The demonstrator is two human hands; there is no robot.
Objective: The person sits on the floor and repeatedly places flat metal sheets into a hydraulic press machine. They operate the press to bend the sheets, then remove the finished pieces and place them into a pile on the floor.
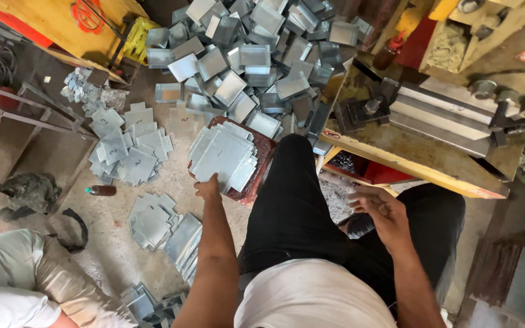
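My left hand reaches down to the near edge of a stack of flat cross-shaped metal sheets and touches it; whether the fingers grip a sheet I cannot tell. The stack rests on a dark red stool beside my left knee. My right hand hovers above my right thigh, fingers loosely curled and apart, holding nothing. I sit in black trousers and a white shirt before a yellow press machine.
A large heap of folded metal boxes lies ahead. More flat metal blanks and a smaller pile lie on the floor at left. Another person's legs in beige trousers are at bottom left. A small bottle lies on the floor.
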